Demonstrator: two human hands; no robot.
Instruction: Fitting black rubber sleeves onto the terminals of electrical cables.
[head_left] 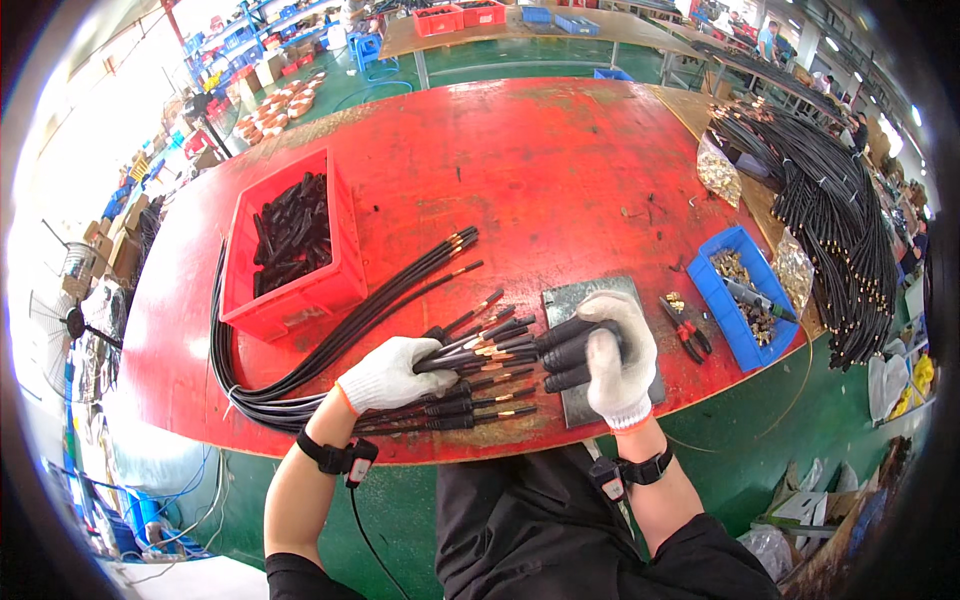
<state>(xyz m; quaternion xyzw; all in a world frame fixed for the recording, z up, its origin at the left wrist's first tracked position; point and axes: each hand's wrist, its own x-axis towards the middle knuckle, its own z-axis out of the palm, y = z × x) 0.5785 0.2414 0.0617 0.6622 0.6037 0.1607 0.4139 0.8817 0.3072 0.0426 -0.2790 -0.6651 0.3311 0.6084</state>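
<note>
My left hand (395, 375), in a white glove, is closed around some black cables (465, 355) from a bundle on the red table. Their stripped, copper-coloured ends point right, and several have black sleeves pushed onto them. My right hand (618, 362), gloved too, grips several black rubber sleeves (570, 355) above a grey metal plate (562, 303). The mouths of these sleeves face the cable ends; whether any cable end enters one cannot be told. The rest of the bundle (345, 340) curves leftward around a red bin (300, 318).
Loose black sleeves (295, 235) fill the red bin. Red-handled pliers (688, 328) lie right of the plate, beside a blue bin (722, 310) of small metal parts and a tool. A thick heap of black cables (830, 220) covers the right side, near bagged fittings (718, 172).
</note>
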